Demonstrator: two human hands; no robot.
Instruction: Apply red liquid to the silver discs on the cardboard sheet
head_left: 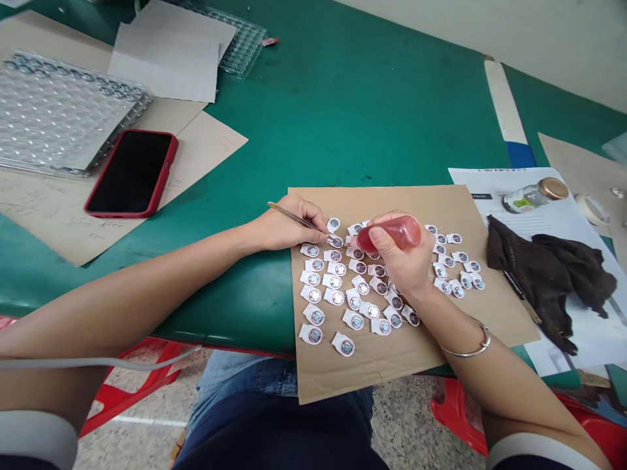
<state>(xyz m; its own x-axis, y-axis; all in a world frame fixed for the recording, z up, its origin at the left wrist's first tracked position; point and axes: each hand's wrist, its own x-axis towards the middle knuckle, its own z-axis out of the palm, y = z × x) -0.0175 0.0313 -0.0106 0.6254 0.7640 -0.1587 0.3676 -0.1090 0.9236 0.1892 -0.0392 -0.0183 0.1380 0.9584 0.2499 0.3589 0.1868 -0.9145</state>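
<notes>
Between the fingers of my left hand (281, 227) is a pair of thin metal tweezers (289, 214), its tip down at one of the small white tabbed pieces. My right hand (406, 264) is wrapped around a red squeeze bottle (400, 232), tilted with its narrow end toward the tweezers' tip. I cannot tell whether the bottle's end touches the piece. Several white pieces with round silvery centres, such as this one (343, 344), lie in loose rows on a brown cardboard sheet (337, 378). My right hand and forearm hide some of them.
At the right, a dark cloth (533, 261), another pair of tweezers (522, 297) and a glass jar (529, 196) lie around printed paper. A red-cased phone (132, 173) and a clear bubbled plastic tray (53, 121) are at the left. The green table (333, 117) runs to the wall.
</notes>
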